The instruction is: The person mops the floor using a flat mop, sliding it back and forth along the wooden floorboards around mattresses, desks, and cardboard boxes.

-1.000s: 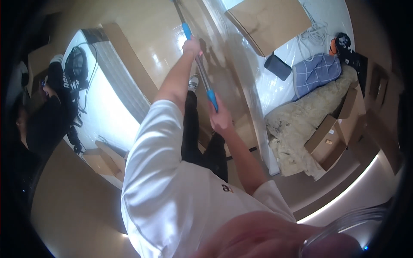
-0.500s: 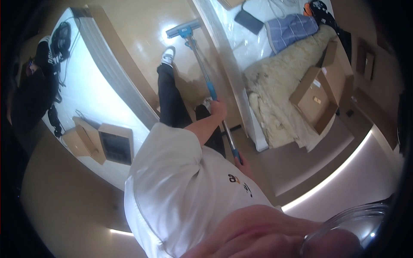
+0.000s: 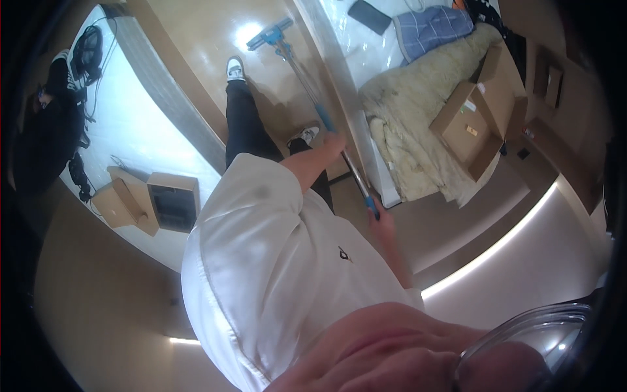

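Observation:
A sponge mop [image 3: 300,76] with a blue head, a metal pole and blue grips slants across the floor in front of me. My left hand [image 3: 335,142] is closed around the pole just below the upper blue grip. Lower down, my right hand [image 3: 381,219] wraps the blue grip at the pole's near end. The mop's head rests on the shiny tan floor [image 3: 196,29], near a bright light reflection and ahead of my left shoe [image 3: 234,68]. My other shoe [image 3: 304,136] is farther back, beside the pole.
Plastic-covered beds stand on both sides of this narrow aisle. The left bed [image 3: 153,117] holds cables and an opened cardboard box [image 3: 173,200]. On the right bed lie a cream quilt [image 3: 408,108], blue checked cloth [image 3: 434,32] and another open box [image 3: 467,127]. A person in dark clothes [image 3: 49,144] is at far left.
The mop head has swung to a steeper slant and shifted slightly left. My right hand has moved up and a little right in the picture, still gripping. The whole view has shifted slightly.

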`<state>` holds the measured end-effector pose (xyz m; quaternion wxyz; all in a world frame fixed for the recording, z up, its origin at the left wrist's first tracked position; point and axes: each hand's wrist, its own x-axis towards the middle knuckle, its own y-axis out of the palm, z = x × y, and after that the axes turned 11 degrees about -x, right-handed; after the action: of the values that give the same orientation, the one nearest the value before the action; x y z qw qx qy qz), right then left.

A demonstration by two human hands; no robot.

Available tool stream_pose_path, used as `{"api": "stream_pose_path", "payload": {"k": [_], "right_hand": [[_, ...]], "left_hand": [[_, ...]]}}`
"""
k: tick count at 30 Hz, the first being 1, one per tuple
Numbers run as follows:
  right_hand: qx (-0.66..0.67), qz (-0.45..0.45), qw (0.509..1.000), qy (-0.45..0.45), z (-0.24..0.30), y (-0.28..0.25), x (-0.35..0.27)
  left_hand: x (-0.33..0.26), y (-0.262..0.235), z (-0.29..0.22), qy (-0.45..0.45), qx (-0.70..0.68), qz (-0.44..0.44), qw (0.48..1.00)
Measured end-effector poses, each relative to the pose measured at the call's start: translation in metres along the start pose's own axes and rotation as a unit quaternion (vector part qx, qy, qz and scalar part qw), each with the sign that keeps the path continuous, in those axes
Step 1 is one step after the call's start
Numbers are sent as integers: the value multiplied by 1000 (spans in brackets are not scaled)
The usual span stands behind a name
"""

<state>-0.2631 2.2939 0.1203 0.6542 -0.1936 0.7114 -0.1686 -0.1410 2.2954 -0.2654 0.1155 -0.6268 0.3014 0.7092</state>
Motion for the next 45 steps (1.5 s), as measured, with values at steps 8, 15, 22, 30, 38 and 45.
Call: {"api": "stream_pose_path", "payload": {"k": [8,15,22,30,38,45], "right_hand": [[49,-127,967,-215,273,-76,139],[72,45,950,-300,522,-136,223],[-152,-194,880,-407,593,-90,276],[-345,273,820,-366,507,7,235],[-331,358,324,-811,282,163,121],[-345,421,252,-800,142,271,13]], "left_hand": [[-137,-39,-325,56,-74,33,995],[-279,-85,-415,269,-171,280,906],[-278,-125,-414,211,-304,87,925],[-305,-108,-198,172,-299,-66,936],[-384,-120,131,163,109,-363,911],[-500,-110,314,35,131,-403,905]]}}
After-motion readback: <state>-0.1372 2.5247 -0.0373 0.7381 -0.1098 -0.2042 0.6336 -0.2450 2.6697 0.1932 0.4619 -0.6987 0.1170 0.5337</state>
